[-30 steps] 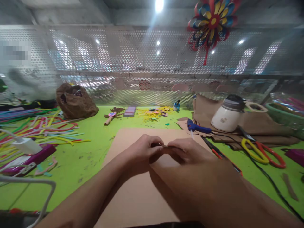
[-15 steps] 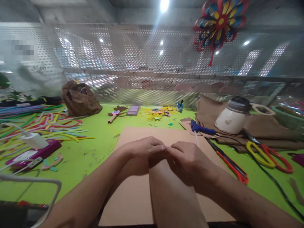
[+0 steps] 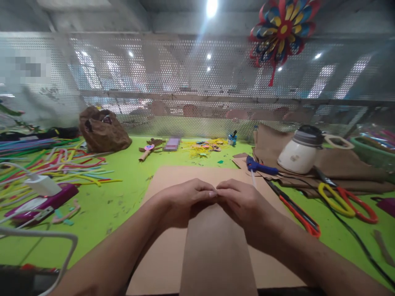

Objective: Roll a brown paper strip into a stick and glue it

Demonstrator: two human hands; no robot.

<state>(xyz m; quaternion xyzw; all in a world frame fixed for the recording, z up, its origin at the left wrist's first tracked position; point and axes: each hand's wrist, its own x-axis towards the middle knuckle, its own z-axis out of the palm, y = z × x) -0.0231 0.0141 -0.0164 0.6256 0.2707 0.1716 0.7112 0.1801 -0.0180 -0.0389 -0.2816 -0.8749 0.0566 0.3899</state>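
Observation:
A strip of brown paper (image 3: 217, 250) runs from the near edge up to my hands, above a larger tan sheet (image 3: 160, 255) on the green table. My left hand (image 3: 191, 199) is closed on the strip's far end, its thumb lying along the top. My right hand (image 3: 240, 199) pinches the same end from the other side. The two hands' fingertips meet at the middle. Most of the fingers and the gripped edge are hidden beneath the hands.
Right of the sheet lie a blue glue gun (image 3: 262, 167), a red utility knife (image 3: 299, 213), scissors (image 3: 348, 199) and a white jar (image 3: 299, 150) on folded brown paper (image 3: 348, 164). At left are a purple power strip (image 3: 61, 197), colourful pipe cleaners (image 3: 61, 164) and a crumpled brown bag (image 3: 105, 129).
The near part of the paper strip has swung left and now lies flatter and straighter. Both hands keep their grip at its far end, nearly in place. The view has shifted slightly.

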